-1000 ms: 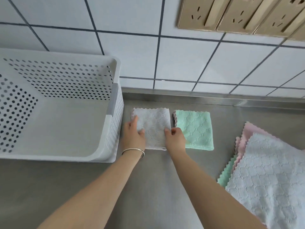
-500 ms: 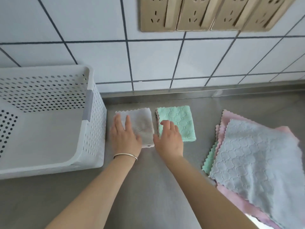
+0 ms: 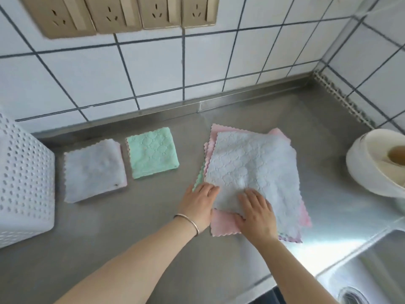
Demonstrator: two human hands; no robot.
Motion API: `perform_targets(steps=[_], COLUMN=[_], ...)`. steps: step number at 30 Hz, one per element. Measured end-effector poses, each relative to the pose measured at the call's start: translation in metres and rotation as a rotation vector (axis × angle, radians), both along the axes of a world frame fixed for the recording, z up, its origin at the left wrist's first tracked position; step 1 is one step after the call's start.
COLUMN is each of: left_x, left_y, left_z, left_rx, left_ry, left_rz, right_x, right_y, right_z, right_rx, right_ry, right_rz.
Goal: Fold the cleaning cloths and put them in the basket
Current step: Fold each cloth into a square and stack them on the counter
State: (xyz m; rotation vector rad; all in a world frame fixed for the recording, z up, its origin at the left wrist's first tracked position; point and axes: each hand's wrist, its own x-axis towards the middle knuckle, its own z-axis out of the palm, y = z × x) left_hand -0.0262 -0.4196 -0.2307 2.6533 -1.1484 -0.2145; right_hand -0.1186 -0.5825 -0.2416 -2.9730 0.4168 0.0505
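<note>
A folded grey cloth [image 3: 94, 171] and a folded green cloth [image 3: 151, 152] lie side by side on the steel counter. To their right is a pile of unfolded cloths with a grey cloth [image 3: 254, 170] on top, pink cloths [image 3: 223, 224] under it and a green edge showing at the left. My left hand [image 3: 200, 201] rests flat at the pile's near left corner. My right hand [image 3: 256, 212] lies flat on the grey top cloth's near edge. The white perforated basket [image 3: 24, 185] stands at the far left, only partly in view.
A white bowl-like dish [image 3: 377, 163] sits at the right edge of the counter. A steel sink [image 3: 361, 275] opens at the lower right. The tiled wall with a row of sockets [image 3: 118, 14] runs behind, and a side wall closes the right corner.
Both hands left the folded grey cloth and moved right onto the unfolded pile. The view swung right, so the basket slid to the left edge.
</note>
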Motion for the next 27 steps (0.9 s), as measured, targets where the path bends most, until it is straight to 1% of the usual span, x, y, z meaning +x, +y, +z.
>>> perform_targets(steps=[5,7,10,13,15,16,18,20,23,25,27], left_x=[-0.003,0.004,0.014,0.021,0.025,0.026,0.029,0.032,0.036,0.04,0.046], left_y=[-0.031,-0.033,-0.036,-0.034,-0.039,-0.042,-0.047,-0.048,-0.049,-0.048,-0.04], left_z=[-0.018,-0.019,-0.017,-0.015,-0.008,-0.004,0.007,0.023,0.056,0.087,0.115], left_rx=[-0.075,-0.065,-0.092,-0.104,-0.094,-0.056,-0.049,-0.118,-0.269,-0.349,-0.408], left_ry=[-0.061,-0.049,0.03,0.037,0.118,0.167,0.209,0.173,0.124,0.117,0.083], left_rz=[-0.126,-0.143,-0.176,-0.196,-0.153,-0.096,0.028,0.11,0.144,0.166,0.199], right_x=[0.0,0.0,-0.007,-0.01,-0.006,-0.003,0.002,0.006,0.008,0.011,0.015], right_y=[-0.009,-0.014,-0.027,-0.03,-0.031,-0.033,-0.041,-0.053,-0.081,-0.097,-0.11], right_z=[0.001,0.0,-0.009,-0.014,-0.009,-0.004,0.009,0.027,0.062,0.1,0.134], right_rx=[0.041,0.052,0.06,0.094,0.162,0.196,0.216,0.174,0.172,0.198,0.282], right_ry=[0.007,0.001,-0.026,-0.068,-0.085,-0.085,-0.069,-0.033,-0.052,-0.123,-0.152], right_rz=[0.051,0.06,0.094,0.104,0.052,0.041,0.029,-0.02,-0.161,-0.203,-0.204])
